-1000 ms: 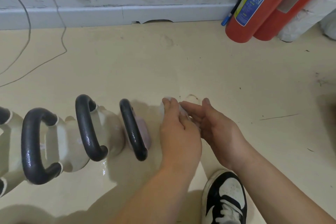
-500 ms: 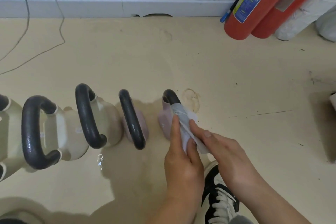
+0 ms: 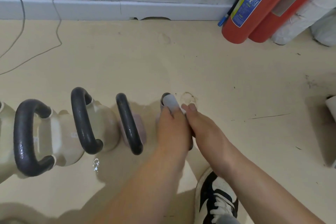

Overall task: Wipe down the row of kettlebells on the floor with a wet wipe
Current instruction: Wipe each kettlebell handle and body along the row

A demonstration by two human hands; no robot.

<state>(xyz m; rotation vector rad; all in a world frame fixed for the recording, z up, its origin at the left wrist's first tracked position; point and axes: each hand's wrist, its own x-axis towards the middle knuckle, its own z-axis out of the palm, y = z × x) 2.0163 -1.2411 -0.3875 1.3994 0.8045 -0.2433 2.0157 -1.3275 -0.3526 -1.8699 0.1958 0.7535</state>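
Several kettlebells stand in a row on the beige floor. Two big cream kettlebells (image 3: 60,132) (image 3: 107,123) with dark handles are on the left, and a small pink kettlebell (image 3: 141,129) stands right of them. The rightmost small kettlebell (image 3: 164,96) is mostly hidden under my hands. A white wet wipe (image 3: 169,102) is wrapped round the far end of its dark handle. My left hand (image 3: 172,129) grips the handle through the wipe from above. My right hand (image 3: 205,132) pinches the wipe against the handle from the right, thumb forward.
Two red fire extinguishers (image 3: 241,14) (image 3: 269,18) and white wrapped rolls (image 3: 300,16) lean on the wall at the back right. A thin cable (image 3: 36,54) trails over the floor at the back left. My black-and-white shoe (image 3: 216,200) is below my hands. A white object (image 3: 331,107) sits at the right edge.
Both hands have slid the wipe along the rightmost handle, from its near part half a second ago to its far end now. The kettlebells stand where they were.
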